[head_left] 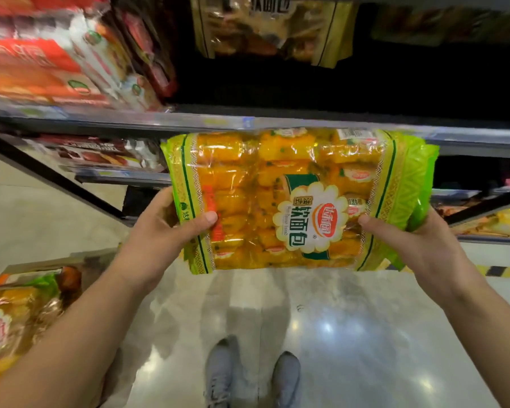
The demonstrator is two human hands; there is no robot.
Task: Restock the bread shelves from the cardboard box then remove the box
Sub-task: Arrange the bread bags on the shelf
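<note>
Shop shelving with metal front rails fills the upper half of the head view, above a glossy pale stone floor (pixel 351 334). A flat clear-plastic bread pack (pixel 292 201), with green printed ends and yellow-orange rolls inside, is held level in the air in front of the grey front rail of the middle shelf (pixel 115 120). Its far edge overlaps that rail in the view. The left hand (pixel 171 228) grips the pack's left end, thumb on the top face and fingers underneath. The right hand (pixel 409 240) grips the right end the same way.

Behind the rail the shelf bay is dark, and a similar green-edged bag (pixel 271 28) shows at the top of the view above it. Red and orange packets (pixel 42 60), blurred, crowd the shelf's left part.

On the floor at the lower left corner, a brown cardboard box (pixel 36 267) holds more packs of the same bread (pixel 9 319), partly hidden by the left forearm. Two grey shoes (pixel 221 375) stand on the floor below the held pack. A yellow-and-black striped strip (pixel 501 271) runs along the floor at the right edge.
</note>
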